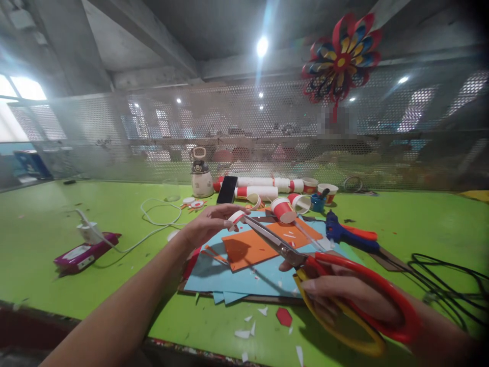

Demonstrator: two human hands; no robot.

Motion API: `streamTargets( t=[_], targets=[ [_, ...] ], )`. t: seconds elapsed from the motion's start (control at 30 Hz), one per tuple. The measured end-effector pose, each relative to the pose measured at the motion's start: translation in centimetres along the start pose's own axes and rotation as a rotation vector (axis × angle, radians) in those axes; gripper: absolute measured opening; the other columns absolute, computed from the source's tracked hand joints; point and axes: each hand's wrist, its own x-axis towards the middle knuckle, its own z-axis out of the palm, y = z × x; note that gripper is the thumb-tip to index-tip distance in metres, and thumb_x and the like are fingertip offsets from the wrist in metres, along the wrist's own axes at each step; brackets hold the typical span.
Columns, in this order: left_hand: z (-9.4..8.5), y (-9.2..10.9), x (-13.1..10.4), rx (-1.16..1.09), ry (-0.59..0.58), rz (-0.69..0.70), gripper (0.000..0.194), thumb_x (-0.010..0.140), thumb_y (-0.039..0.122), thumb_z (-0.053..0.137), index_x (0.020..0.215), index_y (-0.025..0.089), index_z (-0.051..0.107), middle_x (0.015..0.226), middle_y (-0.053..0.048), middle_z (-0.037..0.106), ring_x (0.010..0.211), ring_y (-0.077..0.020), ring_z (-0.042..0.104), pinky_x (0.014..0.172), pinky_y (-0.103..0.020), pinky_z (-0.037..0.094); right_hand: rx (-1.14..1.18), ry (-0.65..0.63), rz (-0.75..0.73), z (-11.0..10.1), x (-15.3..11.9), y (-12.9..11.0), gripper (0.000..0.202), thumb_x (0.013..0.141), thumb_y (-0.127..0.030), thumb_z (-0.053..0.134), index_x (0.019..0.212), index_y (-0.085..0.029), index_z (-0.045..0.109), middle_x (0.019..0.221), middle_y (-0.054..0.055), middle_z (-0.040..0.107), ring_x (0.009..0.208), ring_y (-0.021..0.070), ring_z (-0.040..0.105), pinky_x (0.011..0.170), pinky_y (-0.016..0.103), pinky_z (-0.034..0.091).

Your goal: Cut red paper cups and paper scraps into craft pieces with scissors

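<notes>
My right hand (344, 293) grips a pair of scissors (332, 275) with red and yellow handles; the steel blades point up and left. My left hand (208, 224) pinches a small red and white paper strip (236, 216) right at the blade tips. Both hands hover over sheets of orange paper (260, 244) and light blue paper (248, 278) spread on the green table (57, 295).
A blue glue gun (346, 233) lies to the right, with black cables (446, 283) beyond. Red and white paper cups (284, 209), cup stacks, a phone (227, 189) and a small bottle stand at the back. A pink pack with white charger sits left. Paper scraps litter the front edge.
</notes>
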Motion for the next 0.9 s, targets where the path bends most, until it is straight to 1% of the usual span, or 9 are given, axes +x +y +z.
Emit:
streamTargets(
  t=[0.1,0.13,0.2,0.3,0.43,0.57,0.67,0.8,0.9],
  targets=[
    [0.1,0.0,0.0,-0.01,-0.003,0.004,0.044,0.066,0.016,0.066,0.109,0.014,0.068,0.113,-0.014,0.065,0.091,-0.0222,0.059,0.079,-0.034,0.045,0.053,0.053,0.062,0.2,-0.3,-0.3,0.02,0.069,-0.044,0.07,0.064,-0.025,0.068,0.064,0.003,0.063,0.065,0.0201,0.059,0.068,0.033,0.051],
    [0.1,0.0,0.0,-0.01,-0.003,0.004,0.043,0.066,0.016,0.066,0.109,0.014,0.068,0.114,-0.014,0.065,0.092,-0.0224,0.059,0.08,-0.034,0.045,0.063,0.048,0.086,0.2,-0.2,-0.4,0.027,0.075,-0.045,0.065,0.059,-0.023,0.066,0.058,0.002,0.059,0.057,0.0173,0.056,0.062,0.031,0.051],
    [0.1,0.0,0.0,-0.009,-0.005,0.003,0.043,0.066,0.015,0.066,0.109,0.014,0.068,0.116,-0.014,0.064,0.092,-0.0221,0.059,0.08,-0.034,0.045,0.074,0.022,0.116,0.1,0.3,-0.2,0.035,0.079,-0.045,0.061,0.053,-0.022,0.063,0.051,-0.001,0.055,0.048,0.0138,0.052,0.053,0.028,0.049],
    [0.0,0.0,0.0,-0.013,-0.013,-0.003,0.043,0.066,0.015,0.066,0.109,0.014,0.068,0.116,-0.013,0.065,0.09,-0.0216,0.06,0.08,-0.033,0.044,0.095,-0.008,0.13,-0.1,1.1,0.1,0.038,0.079,-0.045,0.062,0.049,-0.022,0.059,0.048,-0.002,0.054,0.047,0.0128,0.051,0.053,0.027,0.048],
    [-0.2,-0.2,0.0,-0.011,-0.014,-0.025,0.045,0.065,0.016,0.066,0.111,0.013,0.067,0.114,-0.015,0.066,0.097,-0.0248,0.06,0.081,-0.034,0.043,0.109,-0.04,0.162,-0.2,1.1,0.5,0.041,0.081,-0.045,0.059,0.049,-0.021,0.054,0.05,-0.002,0.052,0.048,0.0117,0.049,0.053,0.026,0.045],
    [-0.5,-0.5,0.0,-0.009,0.001,-0.026,0.044,0.066,0.016,0.066,0.11,0.011,0.067,0.111,-0.016,0.067,0.098,-0.0252,0.06,0.081,-0.034,0.044,0.089,0.016,0.241,0.0,0.6,0.7,0.031,0.082,-0.044,0.059,0.063,-0.02,0.053,0.059,-0.003,0.052,0.052,0.0116,0.048,0.052,0.025,0.041],
    [-0.5,-0.6,0.0,-0.012,-0.001,-0.025,0.043,0.068,0.016,0.066,0.11,0.011,0.067,0.109,-0.016,0.068,0.097,-0.0252,0.06,0.081,-0.035,0.044,0.069,0.043,0.287,0.2,0.3,0.5,0.03,0.082,-0.046,0.059,0.067,-0.02,0.051,0.062,-0.003,0.051,0.053,0.0111,0.047,0.05,0.024,0.04],
    [-0.5,-0.7,0.0,-0.02,-0.021,-0.028,0.042,0.069,0.015,0.065,0.111,0.013,0.067,0.107,-0.015,0.068,0.098,-0.0256,0.061,0.082,-0.037,0.044,0.087,0.042,0.28,0.2,0.4,0.2,0.028,0.08,-0.045,0.06,0.067,-0.022,0.051,0.061,-0.004,0.05,0.052,0.011,0.046,0.05,0.024,0.04],
    [-0.5,-0.7,0.1,-0.023,-0.03,-0.024,0.042,0.07,0.015,0.064,0.111,0.014,0.067,0.106,-0.015,0.068,0.097,-0.0253,0.061,0.081,-0.036,0.045,0.044,0.032,0.249,0.1,0.4,0.2,0.029,0.082,-0.043,0.057,0.064,-0.021,0.05,0.062,-0.003,0.049,0.055,0.0114,0.046,0.053,0.024,0.042]
  ],
)
